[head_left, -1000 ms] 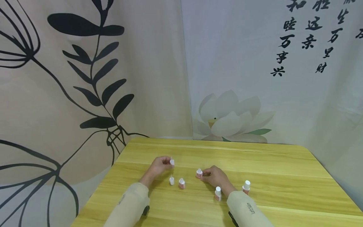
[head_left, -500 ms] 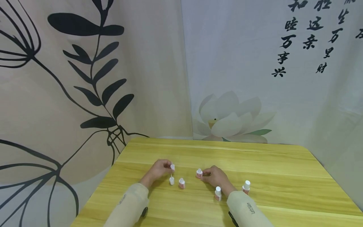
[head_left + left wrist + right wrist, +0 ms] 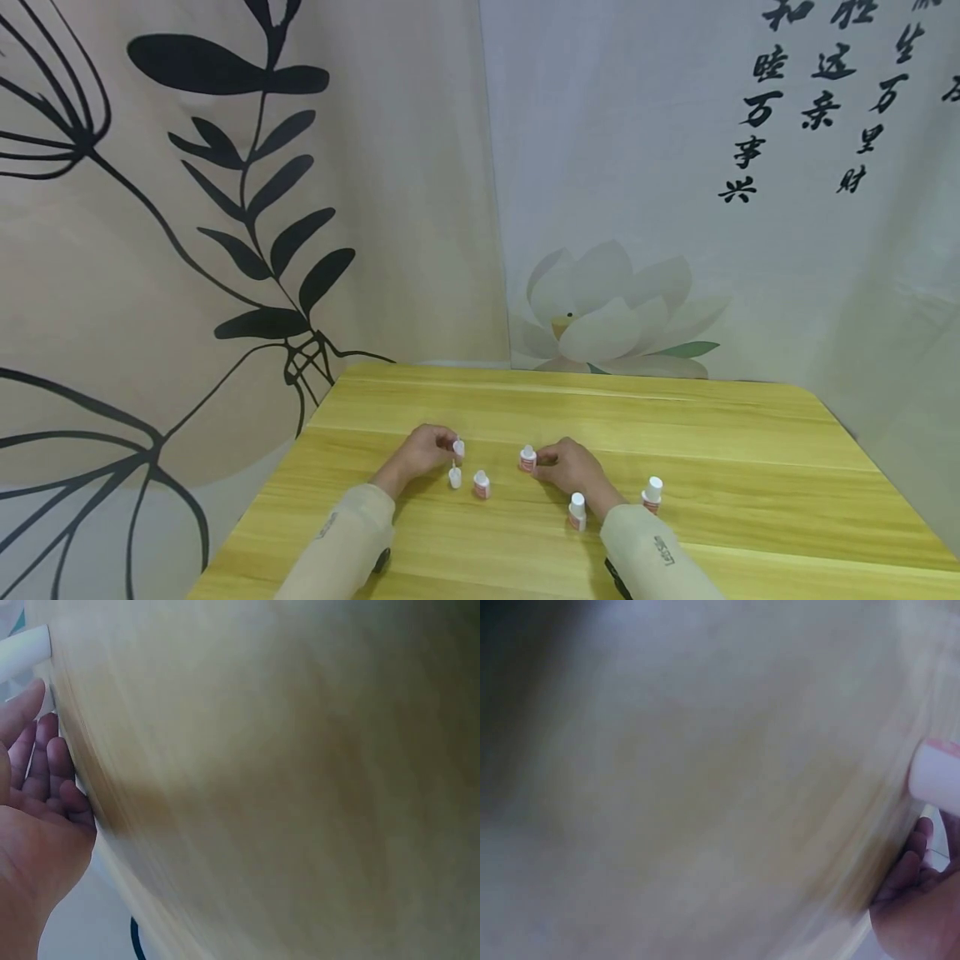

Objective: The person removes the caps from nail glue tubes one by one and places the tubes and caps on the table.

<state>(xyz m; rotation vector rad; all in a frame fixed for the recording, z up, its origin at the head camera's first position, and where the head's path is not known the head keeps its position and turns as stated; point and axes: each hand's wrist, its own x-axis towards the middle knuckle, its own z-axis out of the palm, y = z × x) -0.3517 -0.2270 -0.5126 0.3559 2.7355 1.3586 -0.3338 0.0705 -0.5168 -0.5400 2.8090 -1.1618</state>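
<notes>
My left hand (image 3: 429, 448) pinches a small white cap (image 3: 459, 448) with a thin tip sticking up, low over the table or on it; I cannot tell which. Just nearer to me a similar white cap (image 3: 455, 478) stands with its thin tip upward. Beside that is an uncapped small bottle (image 3: 482, 486) with a red and white label. My right hand (image 3: 566, 465) holds another uncapped bottle (image 3: 528, 460) from its right side, upright on the table. In the right wrist view the fingers (image 3: 909, 870) show partly, behind a white and pink bottle (image 3: 937, 776).
Two capped bottles stand on the right: one (image 3: 577, 512) beside the right wrist, another (image 3: 652, 494) beyond the right forearm. The yellow wooden table (image 3: 720, 433) reaches back to a printed curtain (image 3: 420, 208).
My left hand has come down and slightly toward me with the white cap, ending close to the standing cap. The right hand and its bottle have stayed in place.
</notes>
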